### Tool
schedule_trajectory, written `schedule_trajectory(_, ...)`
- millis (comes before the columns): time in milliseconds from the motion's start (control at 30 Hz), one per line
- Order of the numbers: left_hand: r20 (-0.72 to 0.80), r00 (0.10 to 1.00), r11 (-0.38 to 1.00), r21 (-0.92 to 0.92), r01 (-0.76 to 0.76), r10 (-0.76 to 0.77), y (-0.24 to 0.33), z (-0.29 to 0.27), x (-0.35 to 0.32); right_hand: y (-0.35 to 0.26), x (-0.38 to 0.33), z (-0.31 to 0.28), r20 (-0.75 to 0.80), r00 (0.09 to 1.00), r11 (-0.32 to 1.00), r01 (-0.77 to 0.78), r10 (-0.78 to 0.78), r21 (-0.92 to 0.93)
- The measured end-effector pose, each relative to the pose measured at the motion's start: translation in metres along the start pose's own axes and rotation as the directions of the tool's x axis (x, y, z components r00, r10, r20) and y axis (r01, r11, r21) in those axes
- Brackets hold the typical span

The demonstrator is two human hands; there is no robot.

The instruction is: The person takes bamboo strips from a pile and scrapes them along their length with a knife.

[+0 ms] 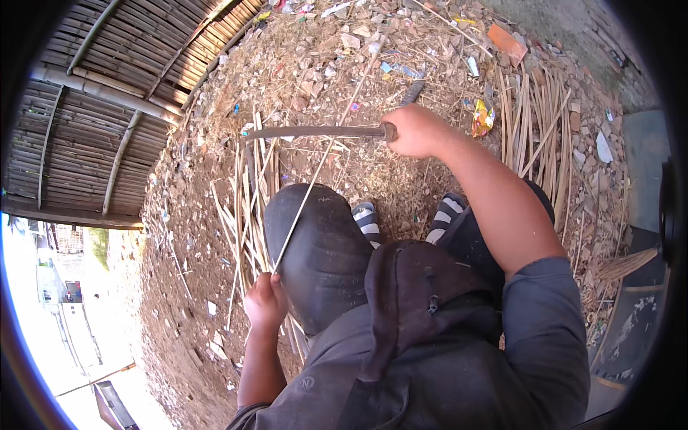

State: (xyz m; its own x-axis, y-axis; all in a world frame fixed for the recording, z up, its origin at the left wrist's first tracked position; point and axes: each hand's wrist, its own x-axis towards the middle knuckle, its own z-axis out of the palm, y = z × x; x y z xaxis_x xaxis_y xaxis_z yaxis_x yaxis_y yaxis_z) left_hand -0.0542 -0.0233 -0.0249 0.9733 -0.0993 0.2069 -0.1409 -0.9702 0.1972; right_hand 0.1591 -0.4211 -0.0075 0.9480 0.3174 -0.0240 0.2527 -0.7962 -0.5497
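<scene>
My right hand (pixel 416 130) is closed round the handle of a long, slightly curved knife (pixel 308 132), whose dark blade points left. A thin, pale bamboo strip (pixel 304 193) is pinched in my left hand (pixel 265 302) beside my left knee. From there the strip slants up and away across the knee, crossing the blade near its middle. Whether blade and strip touch, I cannot tell. A dark ridged grip (pixel 413 92) shows just beyond my right hand; what it belongs to is unclear.
Split strips lie in a pile (pixel 247 208) left of my knee and in a larger pile (pixel 534 129) at the right. A brick piece (pixel 507 43) and a yellow wrapper (pixel 483 118) lie on littered ground. A slatted bamboo panel (pixel 86 136) stands left, a wall (pixel 573 36) far right.
</scene>
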Motion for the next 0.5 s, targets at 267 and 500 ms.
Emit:
schedule_trajectory(267,0.014,0.999,0.999,-0.012,0.051,-0.051,-0.004,-0.008,-0.003,-0.046,-0.015,-0.005,0.142,0.984,0.966,0.136,-0.107,-0.218)
schedule_trajectory(500,-0.028,0.999,1.0,0.0,0.022,-0.022,-0.012,-0.003,-0.007,0.007,0.0,-0.008,-0.11,0.989,0.994,-0.094,0.099,0.049)
